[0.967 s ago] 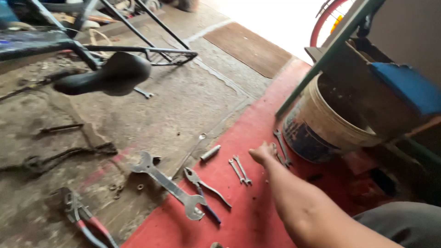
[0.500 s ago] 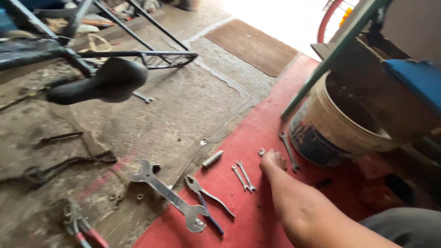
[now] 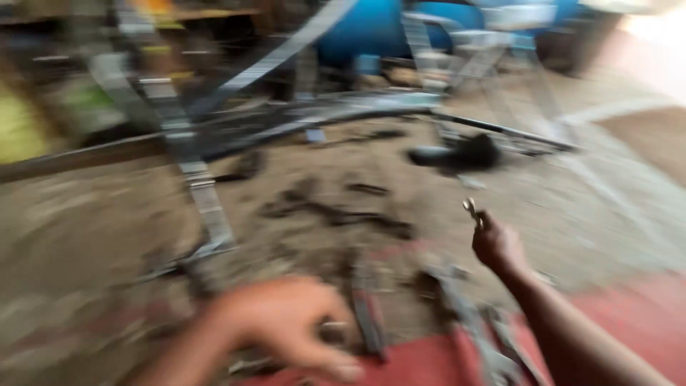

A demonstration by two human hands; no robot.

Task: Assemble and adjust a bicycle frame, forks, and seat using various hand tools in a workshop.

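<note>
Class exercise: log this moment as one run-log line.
right hand: grip shut on small wrench, raised | left hand: blurred, over floor tools, grip unclear | bicycle saddle beyond

Motion blur smears your left hand (image 3: 286,325), hiding what its fingers touch, your right hand (image 3: 496,246) covers all but the tip of the small wrench (image 3: 471,211), and the tools (image 3: 471,336) below run off the bottom edge.

Small metal wrench (image 3: 471,212), upright, held aloft
</note>
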